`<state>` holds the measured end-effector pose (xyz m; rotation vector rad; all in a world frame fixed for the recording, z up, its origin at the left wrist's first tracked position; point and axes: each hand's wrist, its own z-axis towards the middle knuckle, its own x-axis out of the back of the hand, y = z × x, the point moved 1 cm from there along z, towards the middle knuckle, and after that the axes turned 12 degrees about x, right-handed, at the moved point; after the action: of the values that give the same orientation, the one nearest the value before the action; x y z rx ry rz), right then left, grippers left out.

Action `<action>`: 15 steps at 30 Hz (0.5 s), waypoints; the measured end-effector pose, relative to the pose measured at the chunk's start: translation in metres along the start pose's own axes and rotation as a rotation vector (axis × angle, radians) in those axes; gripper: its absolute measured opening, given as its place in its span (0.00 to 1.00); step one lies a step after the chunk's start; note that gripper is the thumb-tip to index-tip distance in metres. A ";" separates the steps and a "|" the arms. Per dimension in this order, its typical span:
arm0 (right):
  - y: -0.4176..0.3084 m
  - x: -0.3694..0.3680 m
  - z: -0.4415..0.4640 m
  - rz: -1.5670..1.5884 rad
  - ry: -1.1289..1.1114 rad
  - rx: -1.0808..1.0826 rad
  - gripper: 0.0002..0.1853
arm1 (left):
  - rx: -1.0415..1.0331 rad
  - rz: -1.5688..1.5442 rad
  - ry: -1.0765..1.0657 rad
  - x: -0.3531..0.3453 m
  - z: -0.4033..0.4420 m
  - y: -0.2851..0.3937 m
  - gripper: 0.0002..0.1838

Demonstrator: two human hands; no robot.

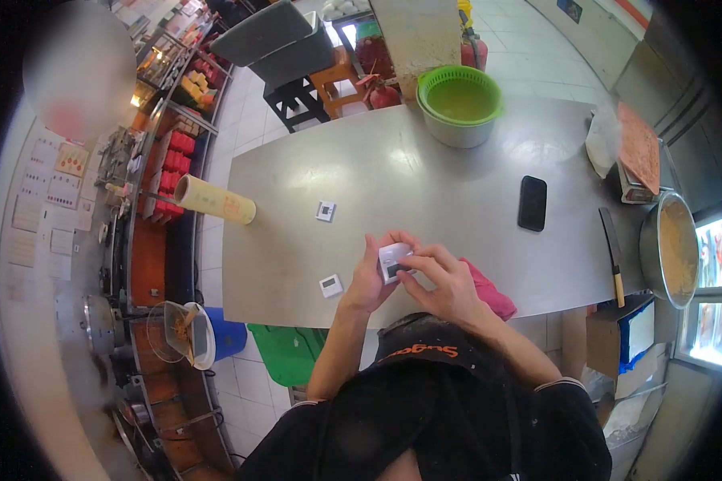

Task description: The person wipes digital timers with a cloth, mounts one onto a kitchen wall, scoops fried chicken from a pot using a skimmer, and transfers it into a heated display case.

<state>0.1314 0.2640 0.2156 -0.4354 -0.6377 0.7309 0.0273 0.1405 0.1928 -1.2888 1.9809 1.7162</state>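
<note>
Over the near edge of the metal table, my left hand (367, 276) is closed around a small white device (391, 258) with a dark screen. It could be a digital timer, but its exact kind is too small to tell. The bent fingers and thumb of my right hand (445, 280) grip the device's right side. To the left, two similar small devices lie on the tabletop: a farther white device (325, 211) and a nearer white device (330, 285). Partly hidden behind my right forearm is a pink cloth (489, 290).
A black phone (532, 204) and a knife (610, 248) lie on the metal table (425, 180). A yellow roll (217, 200) rests at the left edge. A green basket in a bowl (460, 100) stands at the far edge, a large metal bowl (670, 250) at right.
</note>
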 end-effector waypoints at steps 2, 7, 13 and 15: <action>-0.004 0.002 0.009 0.040 -0.007 -0.041 0.14 | -0.016 0.060 0.010 0.004 -0.001 0.001 0.39; -0.004 -0.001 0.022 0.137 -0.004 -0.083 0.13 | -0.019 0.127 0.040 -0.001 -0.002 0.006 0.41; -0.005 -0.003 0.028 0.173 -0.019 -0.121 0.11 | -0.045 0.183 0.060 0.002 -0.001 0.009 0.43; -0.005 -0.004 0.031 0.192 -0.018 -0.128 0.11 | -0.049 0.205 0.051 0.006 -0.001 0.013 0.43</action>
<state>0.1114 0.2625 0.2394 -0.6144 -0.6677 0.8795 0.0155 0.1359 0.1982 -1.1917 2.1800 1.8503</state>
